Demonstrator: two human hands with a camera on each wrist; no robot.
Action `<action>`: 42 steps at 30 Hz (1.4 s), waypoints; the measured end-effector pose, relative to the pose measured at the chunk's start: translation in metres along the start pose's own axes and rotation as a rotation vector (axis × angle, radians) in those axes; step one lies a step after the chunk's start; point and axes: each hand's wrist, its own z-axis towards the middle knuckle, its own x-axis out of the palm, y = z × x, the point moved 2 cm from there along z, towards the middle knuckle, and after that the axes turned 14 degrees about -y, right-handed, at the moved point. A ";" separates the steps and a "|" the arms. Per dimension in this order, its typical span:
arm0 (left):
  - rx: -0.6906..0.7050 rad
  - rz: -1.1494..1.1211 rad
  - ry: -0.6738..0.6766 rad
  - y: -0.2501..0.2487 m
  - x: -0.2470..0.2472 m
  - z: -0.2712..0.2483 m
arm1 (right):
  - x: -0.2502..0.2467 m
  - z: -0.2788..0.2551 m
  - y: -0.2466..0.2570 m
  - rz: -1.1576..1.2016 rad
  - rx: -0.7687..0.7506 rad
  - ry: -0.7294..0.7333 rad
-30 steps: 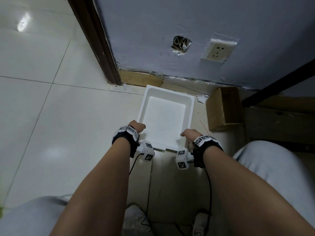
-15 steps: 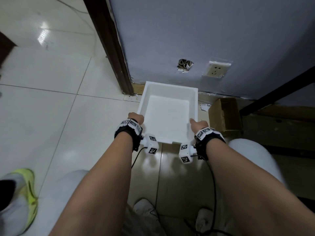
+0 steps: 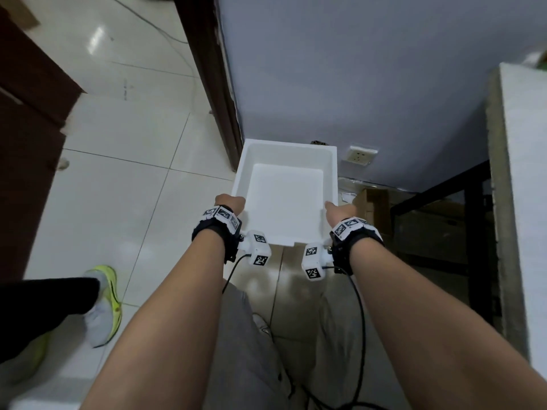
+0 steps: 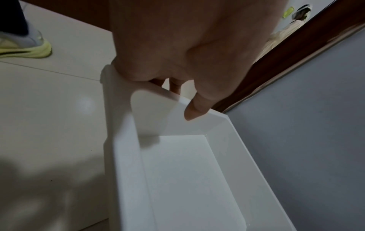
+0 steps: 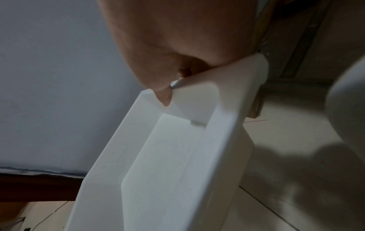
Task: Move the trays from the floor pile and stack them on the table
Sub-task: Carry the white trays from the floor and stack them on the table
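Two hands, left [image 3: 230, 200] and right [image 3: 336, 209], clamp opposite rims of a white tray [image 3: 284, 199], grips keeping it level, table [image 3: 525, 184] right of them.

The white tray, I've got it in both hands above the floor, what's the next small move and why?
Probably swing it right and up toward the table. The left hand and right hand each grip a side rim of the white tray, which looks empty and clear of the tiled floor, and the table's edge stands higher at your right.
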 end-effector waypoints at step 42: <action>0.234 -0.146 -0.133 -0.188 -0.185 -0.369 | -0.441 -0.131 0.137 0.057 -0.504 0.104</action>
